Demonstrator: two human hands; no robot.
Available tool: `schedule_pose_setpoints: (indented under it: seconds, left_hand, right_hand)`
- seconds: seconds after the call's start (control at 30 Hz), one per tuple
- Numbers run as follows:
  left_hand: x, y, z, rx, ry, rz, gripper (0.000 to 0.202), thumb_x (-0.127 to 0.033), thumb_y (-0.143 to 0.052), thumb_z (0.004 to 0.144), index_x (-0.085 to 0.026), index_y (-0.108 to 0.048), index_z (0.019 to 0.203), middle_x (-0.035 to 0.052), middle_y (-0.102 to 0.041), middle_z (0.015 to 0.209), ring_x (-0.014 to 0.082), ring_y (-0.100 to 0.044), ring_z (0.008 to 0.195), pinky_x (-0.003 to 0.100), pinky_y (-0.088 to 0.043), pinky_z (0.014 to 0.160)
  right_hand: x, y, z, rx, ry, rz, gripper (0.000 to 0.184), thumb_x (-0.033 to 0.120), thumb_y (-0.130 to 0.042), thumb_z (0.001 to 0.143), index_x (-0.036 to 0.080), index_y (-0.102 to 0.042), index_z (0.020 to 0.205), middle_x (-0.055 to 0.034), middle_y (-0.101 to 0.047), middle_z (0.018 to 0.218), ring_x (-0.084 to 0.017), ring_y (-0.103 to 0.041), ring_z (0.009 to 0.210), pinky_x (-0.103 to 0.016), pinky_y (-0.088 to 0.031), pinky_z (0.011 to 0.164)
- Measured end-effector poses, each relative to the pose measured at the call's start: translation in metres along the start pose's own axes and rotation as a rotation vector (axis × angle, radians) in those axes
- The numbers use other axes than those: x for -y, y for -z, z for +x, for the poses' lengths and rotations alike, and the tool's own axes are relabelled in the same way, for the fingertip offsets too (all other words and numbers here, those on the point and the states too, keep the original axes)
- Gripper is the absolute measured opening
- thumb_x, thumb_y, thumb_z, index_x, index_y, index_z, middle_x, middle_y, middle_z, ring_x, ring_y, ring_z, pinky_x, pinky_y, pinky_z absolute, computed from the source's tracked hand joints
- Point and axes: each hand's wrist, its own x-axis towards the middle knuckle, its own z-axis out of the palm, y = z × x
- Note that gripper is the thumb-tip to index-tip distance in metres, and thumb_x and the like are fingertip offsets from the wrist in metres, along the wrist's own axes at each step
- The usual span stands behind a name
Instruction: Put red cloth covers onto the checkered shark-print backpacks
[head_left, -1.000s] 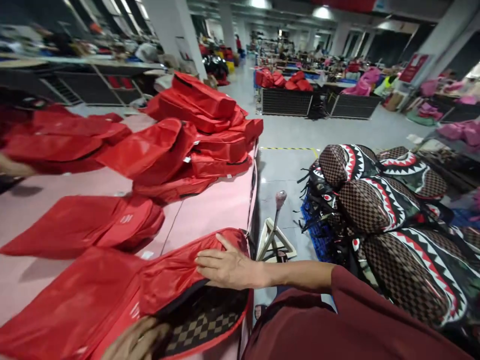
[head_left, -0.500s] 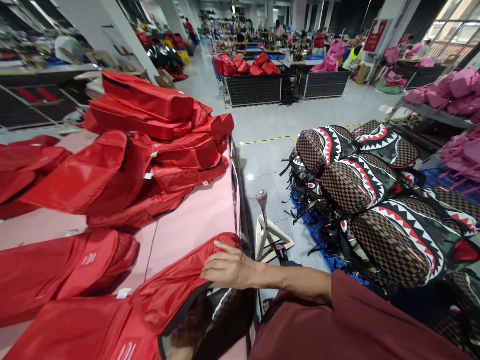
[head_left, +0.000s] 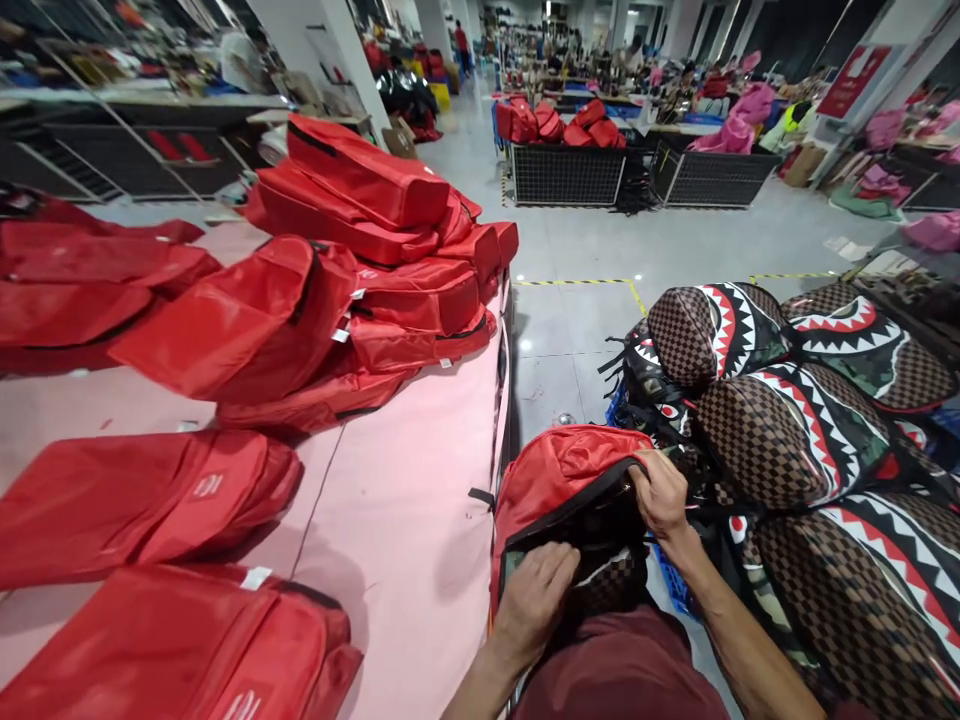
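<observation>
A long pink-topped work table (head_left: 420, 480) fills the left half of the frame, running from the lower edge toward the upper left. On it lie many flat red fabric dust covers (head_left: 142, 505), loose ones in the lower left and a tall stack of filled ones (head_left: 390, 250) at the table's far right corner. To the right, from centre right to the lower right corner, sits a heap of brown checkered backpacks printed with shark mouths (head_left: 795, 430), resting on a blue pallet (head_left: 671, 585). Beyond them, in the upper middle, black wire cages (head_left: 570, 175) hold more red bags on the grey floor.

Low in the middle of the frame, just off the table's right edge, a red fabric cover with a checkered backpack partly inside it (head_left: 562, 480) is held at the person's lap. The right hand (head_left: 660, 495) pinches the cover's black-edged opening, fingers closed on the rim. The left hand (head_left: 534, 600) presses on the checkered bag at the opening, fingers curled over it.
</observation>
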Motion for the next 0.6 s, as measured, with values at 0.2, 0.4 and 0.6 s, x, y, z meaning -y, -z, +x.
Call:
schedule_pose_setpoints:
  seconds: [0.2,0.4,0.6]
  left_hand:
    - [0.067,-0.032,0.120,-0.256,0.192,0.004,0.089,-0.006,-0.068,0.092,-0.019,-0.041,0.176,0.0260,-0.058,0.171,0.0404,-0.049,0.166,0.066,-0.046,0.132]
    - [0.127,-0.077,0.161,-0.311,0.454,-0.290,0.074,-0.013,-0.053,0.085,-0.019,-0.068,0.157,0.0145,-0.078,0.151,0.0311,-0.074,0.140,0.047,-0.058,0.120]
    - [0.187,-0.062,0.201,-0.118,1.101,-0.912,0.030,-0.043,-0.072,0.096,-0.016,-0.084,0.092,0.0042,-0.081,0.083,0.0242,-0.072,0.081,0.032,-0.055,0.076]
  right_hand:
    - [-0.047,-0.031,0.023,0.028,0.017,-0.115,0.023,0.026,-0.056,0.119,0.019,-0.075,0.109,-0.0078,-0.080,0.091,-0.022,-0.076,0.085,-0.035,-0.064,0.085]
    - [-0.100,-0.073,0.067,0.261,-0.083,0.062,0.031,0.036,-0.054,0.121,0.020,-0.076,0.105,-0.0084,-0.080,0.097,-0.022,-0.074,0.084,-0.032,-0.057,0.080]
    - [-0.156,-0.166,0.125,0.743,-0.517,0.429,0.070,0.086,-0.057,0.104,0.023,-0.059,0.074,0.0033,-0.049,0.068,-0.015,-0.046,0.066,-0.029,-0.036,0.063]
